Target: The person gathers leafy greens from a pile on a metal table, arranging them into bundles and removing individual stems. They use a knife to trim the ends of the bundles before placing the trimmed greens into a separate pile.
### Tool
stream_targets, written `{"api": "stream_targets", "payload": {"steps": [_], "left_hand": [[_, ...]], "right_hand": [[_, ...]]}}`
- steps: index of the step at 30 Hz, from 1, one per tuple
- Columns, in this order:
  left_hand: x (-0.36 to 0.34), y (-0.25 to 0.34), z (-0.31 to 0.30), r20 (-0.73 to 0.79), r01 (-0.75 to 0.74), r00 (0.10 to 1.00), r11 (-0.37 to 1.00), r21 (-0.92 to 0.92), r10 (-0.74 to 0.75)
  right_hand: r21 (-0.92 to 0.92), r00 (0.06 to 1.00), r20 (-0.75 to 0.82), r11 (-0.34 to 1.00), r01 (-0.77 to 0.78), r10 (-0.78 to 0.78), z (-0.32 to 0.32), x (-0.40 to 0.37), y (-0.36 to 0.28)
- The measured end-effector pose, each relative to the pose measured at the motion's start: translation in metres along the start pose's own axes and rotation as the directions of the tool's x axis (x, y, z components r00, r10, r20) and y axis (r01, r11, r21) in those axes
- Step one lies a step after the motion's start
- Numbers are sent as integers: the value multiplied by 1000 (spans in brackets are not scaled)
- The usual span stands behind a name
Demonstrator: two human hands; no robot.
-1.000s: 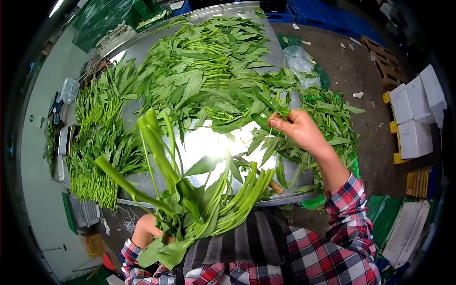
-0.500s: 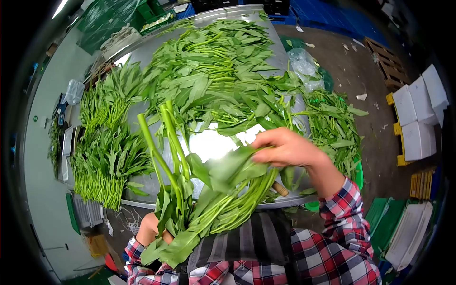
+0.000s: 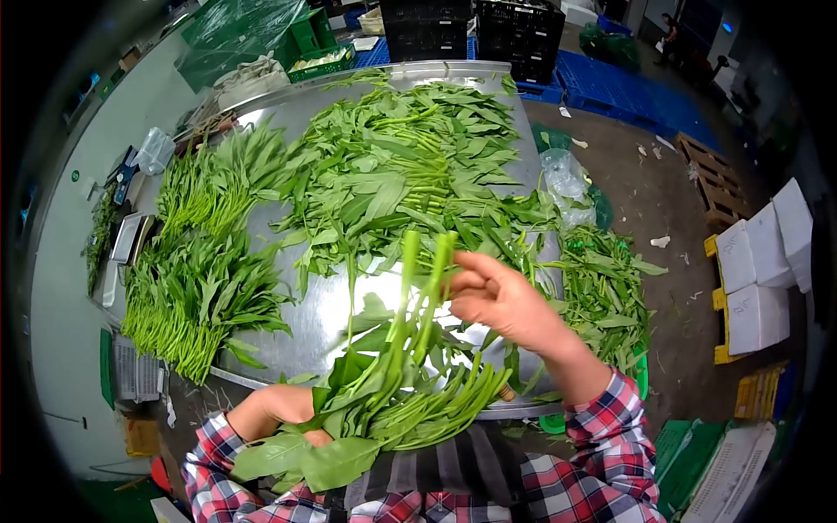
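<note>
My left hand [image 3: 288, 411] is wrapped round a bunch of water spinach [image 3: 445, 410] held low against the dark striped apron [image 3: 453, 466]. Its fingers are partly hidden by big leaves. A few thick stems [image 3: 425, 305] of the same greens stand up from that grip, their cut ends pointing away from me. My right hand [image 3: 506, 305] is beside the tops of these stems, fingers half bent and apart, with nothing visible in them. Beyond, a large loose heap of water spinach [image 3: 410, 166] covers the metal table [image 3: 314, 305].
Neat bundles of greens [image 3: 205, 296] line the table's left side. A green basket [image 3: 643, 375] full of greens stands at the right. Near the front edge lies a wooden handle [image 3: 504, 397]. White boxes [image 3: 754, 279] are stacked farther right, and black crates [image 3: 514, 39] stand behind.
My right hand has moved from a leaf over the bunch to beside the upright stems. Those stems have swung to the right in my left hand. The view has tilted up slightly.
</note>
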State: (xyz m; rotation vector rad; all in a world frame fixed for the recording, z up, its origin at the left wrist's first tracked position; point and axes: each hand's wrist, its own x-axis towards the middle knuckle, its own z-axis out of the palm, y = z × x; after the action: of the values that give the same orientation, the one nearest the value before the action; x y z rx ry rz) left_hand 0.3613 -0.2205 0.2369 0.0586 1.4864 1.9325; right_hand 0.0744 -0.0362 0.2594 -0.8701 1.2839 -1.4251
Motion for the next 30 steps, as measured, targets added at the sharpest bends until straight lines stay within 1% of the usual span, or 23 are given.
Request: {"api": "stream_targets", "payload": {"steps": [2, 4, 5, 6, 7, 8, 9, 10, 11, 12, 13, 14, 15, 16, 17, 18, 19, 20, 21, 22, 26, 29, 30], "left_hand": [[6, 21, 5, -10, -101, 994, 930, 352, 112], [2, 7, 1, 10, -9, 1000, 962, 272, 7], [6, 16, 2, 18, 59, 998, 965, 255, -65], [9, 32, 6, 1, 109, 994, 964, 241, -112], [10, 41, 10, -14, 157, 987, 961, 229, -158], [10, 37, 10, 25, 148, 987, 966, 213, -156], [12, 33, 9, 65, 136, 986, 970, 202, -152], [14, 33, 6, 102, 119, 985, 972, 205, -142], [18, 48, 9, 101, 153, 977, 950, 274, -187], [22, 45, 9, 145, 76, 983, 966, 247, -114], [27, 42, 10, 193, 35, 978, 970, 242, -83], [33, 39, 10, 242, -6, 969, 972, 233, -52], [35, 39, 10, 266, 8, 961, 974, 228, -70], [37, 39, 10, 290, 21, 953, 974, 223, -87], [39, 39, 10, 314, 35, 944, 975, 220, -105], [39, 24, 9, 319, 39, 941, 974, 223, -111], [37, 14, 9, 326, 50, 937, 973, 225, -123], [34, 10, 11, 312, 12, 947, 977, 214, -79], [29, 9, 12, 303, -22, 952, 979, 202, -41], [26, 10, 12, 295, -54, 955, 979, 194, -6], [-5, 8, 7, 293, -162, 950, 973, 164, 109], [-30, -10, -18, 316, -175, 943, 960, 219, 100], [-44, -2, -23, 329, -102, 943, 982, 156, 45]], "right_hand": [[-87, 999, 22, 996, 27, -25, 2, -4, -2], [-208, 997, 0, 976, 71, -73, -9, -13, -19], [-394, 985, -12, 906, 155, -173, -18, -17, -23], [-570, 962, -23, 794, 211, -272, -27, -21, -27], [-751, 922, -35, 618, 230, -386, -42, -22, -30], [-892, 867, -47, 412, 186, -495, -57, -24, -33], [-969, 825, -63, 233, 84, -561, -73, -23, -43], [-992, 817, -44, 123, 33, -575, -80, -23, -56], [-993, 829, 6, 97, 73, -560, -83, -24, -74], [-978, 846, 89, 114, 174, -526, -78, -24, -94], [-940, 863, 195, 163, 300, -466, -69, -22, -112], [-875, 865, 333, 221, 432, -375, -54, -16, -123], [-803, 837, 476, 254, 539, -270, -37, -7, -129], [-737, 779, 611, 258, 625, -140, -20, 4, -126], [-652, 706, 704, 326, 684, -72, -2, 14, -114], [-650, 661, 742, 362, 668, 115, 16, 19, -109], [-618, 601, 778, 395, 680, 182, 28, 24, -94], [-583, 559, 806, 421, 695, 194, 33, 27, -74], [-568, 542, 817, 437, 697, 198, 39, 28, -61], [-578, 555, 809, 431, 693, 193, 43, 30, -57], [-734, 709, 670, 334, 592, 218, 72, 24, -84], [-746, 764, 636, 338, 574, 108, 101, 28, -97], [-758, 785, 616, 321, 567, 68, 112, 31, -100]]}}
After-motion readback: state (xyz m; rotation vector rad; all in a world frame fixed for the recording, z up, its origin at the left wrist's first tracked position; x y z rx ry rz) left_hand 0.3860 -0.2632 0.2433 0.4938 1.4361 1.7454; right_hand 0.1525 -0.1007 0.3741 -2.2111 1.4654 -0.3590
